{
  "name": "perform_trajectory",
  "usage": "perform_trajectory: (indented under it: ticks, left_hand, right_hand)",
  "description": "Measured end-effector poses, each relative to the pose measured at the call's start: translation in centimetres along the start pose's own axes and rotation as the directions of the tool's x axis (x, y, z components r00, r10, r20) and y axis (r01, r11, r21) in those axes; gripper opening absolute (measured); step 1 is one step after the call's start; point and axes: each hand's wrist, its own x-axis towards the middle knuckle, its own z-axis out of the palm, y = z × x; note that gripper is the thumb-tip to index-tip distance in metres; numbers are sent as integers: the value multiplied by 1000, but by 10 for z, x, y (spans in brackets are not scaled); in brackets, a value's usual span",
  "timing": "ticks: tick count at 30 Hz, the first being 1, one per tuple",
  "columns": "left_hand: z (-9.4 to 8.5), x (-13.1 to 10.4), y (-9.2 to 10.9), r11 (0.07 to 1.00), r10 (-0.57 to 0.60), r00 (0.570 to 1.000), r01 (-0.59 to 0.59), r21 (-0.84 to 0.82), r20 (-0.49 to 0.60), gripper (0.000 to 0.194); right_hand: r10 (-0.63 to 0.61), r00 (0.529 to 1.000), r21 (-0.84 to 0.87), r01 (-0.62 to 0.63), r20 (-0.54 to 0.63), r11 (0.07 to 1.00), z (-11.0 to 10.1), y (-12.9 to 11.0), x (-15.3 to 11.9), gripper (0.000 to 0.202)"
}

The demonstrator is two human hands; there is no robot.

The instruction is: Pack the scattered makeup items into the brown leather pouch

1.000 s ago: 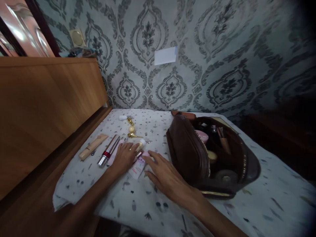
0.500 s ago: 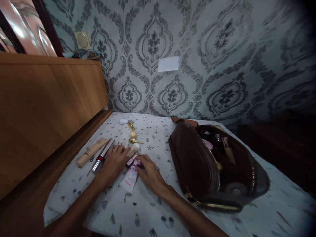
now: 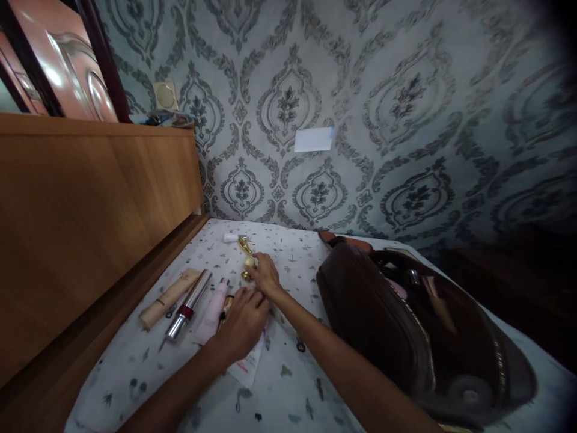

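Observation:
My left hand point(image 3: 246, 319) lies over several small items, its fingers bent; what it holds, if anything, is hidden. A white and pink tube point(image 3: 247, 368) pokes out from under it, and a pale pink tube point(image 3: 214, 313) lies to its left. Farther back, my right hand point(image 3: 265, 273) has its fingertips at a small round cream-coloured item point(image 3: 249, 263), pinched on or against it. A gold item point(image 3: 246, 276) sits just below those fingertips. Left of my hands are a silver tube with a red band point(image 3: 187, 310) and a beige tube point(image 3: 169, 296).
A large open brown bag point(image 3: 374, 313) stands at the right with items inside. At the back lie a white tube point(image 3: 231, 237) and a gold piece point(image 3: 244, 245). A wooden cabinet point(image 3: 99, 210) borders the left side; a patterned wall point(image 3: 288, 108) rises behind.
My right hand has moved from the white and pink tube up to the small round item. My left hand has shifted right, over the tube, uncovering the pale pink tube.

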Motion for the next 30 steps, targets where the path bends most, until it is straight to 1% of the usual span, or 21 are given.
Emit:
perform_trajectory:
  ticks: [3, 6, 9, 11, 13, 14, 16, 19, 21, 23, 25, 26, 28, 29, 30]
  left_hand:
    - [7, -4, -3, 1000, -2, 1000, 2, -11, -29, 11]
    - [8, -7, -3, 1000, -5, 999, 4, -27, -36, 13]
    - [9, -7, -3, 1000, -3, 999, 1, -28, -49, 15]
    - [10, -7, -4, 1000, -3, 998, 2, -30, -55, 16]
    - [11, -8, -6, 998, -1, 998, -3, -63, -65, 16]
    - [11, -8, -7, 995, 2, 997, -10, -99, -77, 17]
    - [8, -8, -10, 978, -10, 992, -16, -208, -123, 17]
    - [1, -10, -15, 914, -104, 975, 17, -405, -194, 17]
    - [-4, -11, -17, 845, -218, 953, 76, -530, -210, 14]
    - [-7, -12, -18, 760, -345, 919, 155, -631, -190, 11]
    - [-8, -12, -18, 687, -442, 884, 224, -691, -153, 22]
    - [-7, -13, -18, 663, -461, 877, 240, -709, -135, 30]
    - [-6, -13, -18, 638, -448, 888, 236, -733, -104, 43]
    - [-5, -13, -18, 635, -427, 900, 223, -739, -95, 46]
    - [-5, -13, -17, 634, -401, 912, 209, -744, -85, 47]
  right_hand:
    - [77, 997, 1, -77, 14, 997, 8, -7, 11, 38]
    - [151, 988, 67, -152, 14, 986, 12, -7, 18, 31]
    - [210, 978, 217, -204, -6, 955, 13, -3, 22, 19]
    - [234, 972, 362, -211, -19, 908, 11, 2, 23, 15]
    - [248, 969, 528, -199, -22, 826, 7, 7, 19, 18]
    - [247, 969, 611, -185, -17, 769, 4, 9, 14, 22]
    - [224, 974, 760, -153, 9, 632, -4, 12, 1, 33]
    - [156, 985, 900, -134, 74, 416, -19, 15, -28, 47]
    - [126, 984, 940, -159, 126, 303, -27, 15, -49, 48]
    - [114, 977, 954, -200, 178, 223, -32, 15, -69, 46]
    - [97, 965, 959, -256, 245, 124, -32, 14, -85, 43]
    - [80, 958, 957, -282, 276, 69, -31, 14, -91, 42]
    - [41, 948, 949, -316, 317, -19, -28, 13, -99, 40]
    - [23, 946, 946, -323, 324, -39, -26, 13, -102, 40]
    - [10, 945, 945, -326, 326, -39, -24, 13, -104, 39]
